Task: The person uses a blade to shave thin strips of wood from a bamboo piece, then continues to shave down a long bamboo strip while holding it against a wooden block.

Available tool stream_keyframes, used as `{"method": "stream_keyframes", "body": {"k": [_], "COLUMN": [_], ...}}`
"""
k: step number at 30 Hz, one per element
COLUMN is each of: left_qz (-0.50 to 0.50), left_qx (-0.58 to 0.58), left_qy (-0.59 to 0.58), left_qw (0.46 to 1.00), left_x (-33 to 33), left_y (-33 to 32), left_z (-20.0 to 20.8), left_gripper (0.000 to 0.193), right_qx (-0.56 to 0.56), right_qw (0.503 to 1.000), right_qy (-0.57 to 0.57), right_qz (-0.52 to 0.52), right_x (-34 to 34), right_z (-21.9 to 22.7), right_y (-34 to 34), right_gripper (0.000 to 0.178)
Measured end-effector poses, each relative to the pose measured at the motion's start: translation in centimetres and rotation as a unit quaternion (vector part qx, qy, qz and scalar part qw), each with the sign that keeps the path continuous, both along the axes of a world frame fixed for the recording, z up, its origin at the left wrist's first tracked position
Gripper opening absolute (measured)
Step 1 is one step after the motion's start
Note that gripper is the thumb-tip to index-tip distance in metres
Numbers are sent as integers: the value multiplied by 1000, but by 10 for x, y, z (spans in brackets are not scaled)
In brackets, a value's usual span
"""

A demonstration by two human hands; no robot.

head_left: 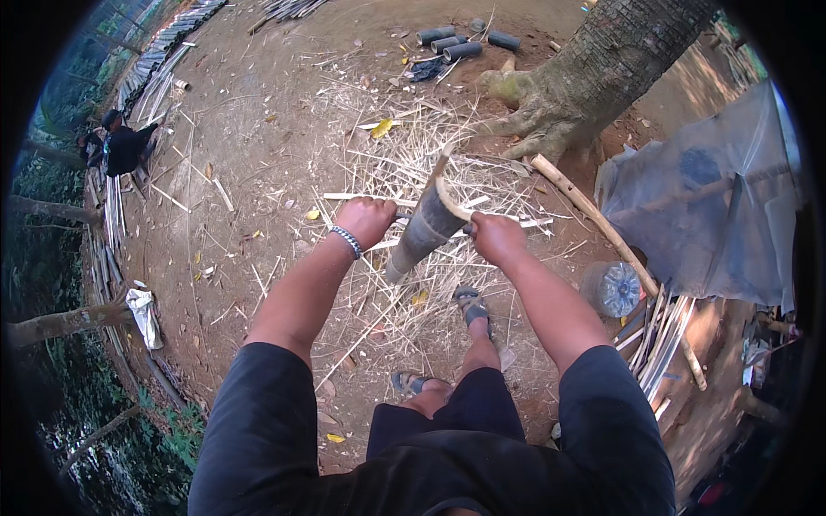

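A length of dark-skinned bamboo, pale at its cut edge and hollow inside, stands tilted in front of me. Both my fists sit on either side of it, gripping the dark ends of a bar that looks like a drawknife. My left hand, with a chain bracelet at the wrist, is closed round one end. Round the other end my right hand is closed, near the bamboo's pale rim. The middle of the bar is hidden by the bamboo.
Pale bamboo shavings cover the ground ahead. Several dark bamboo sections lie near a tree trunk. At right are a pole, a clear plastic bottle and a hanging sheet. A person is far left.
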State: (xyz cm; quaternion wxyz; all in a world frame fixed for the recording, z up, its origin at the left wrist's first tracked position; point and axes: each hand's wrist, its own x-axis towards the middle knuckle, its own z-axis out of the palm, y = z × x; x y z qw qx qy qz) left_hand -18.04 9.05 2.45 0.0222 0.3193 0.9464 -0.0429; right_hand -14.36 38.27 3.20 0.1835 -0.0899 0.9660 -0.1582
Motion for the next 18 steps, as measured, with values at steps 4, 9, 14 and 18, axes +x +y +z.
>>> {"method": "stream_keyframes", "body": {"k": [4, 9, 14, 18], "left_qz": [-6, -11, -45, -17], "left_qx": [-6, -61, -34, -9], "left_qy": [-74, -167, -118, -180], "left_qw": [997, 984, 991, 983], "left_x": [-29, -20, -13, 1], "left_y": [17, 0, -18, -35], "left_z": [9, 40, 8, -98], "left_gripper": [34, 39, 37, 33], "right_qx": [-19, -50, -176, -21], "right_qw": [999, 989, 926, 968], "right_qy": [-20, -140, -329, -152], "right_qz": [-41, 10, 60, 201], "right_x": [-10, 3, -9, 5], "right_z": [-21, -15, -40, -170], "right_y": [8, -10, -15, -36], "right_gripper": [17, 17, 19, 25]}}
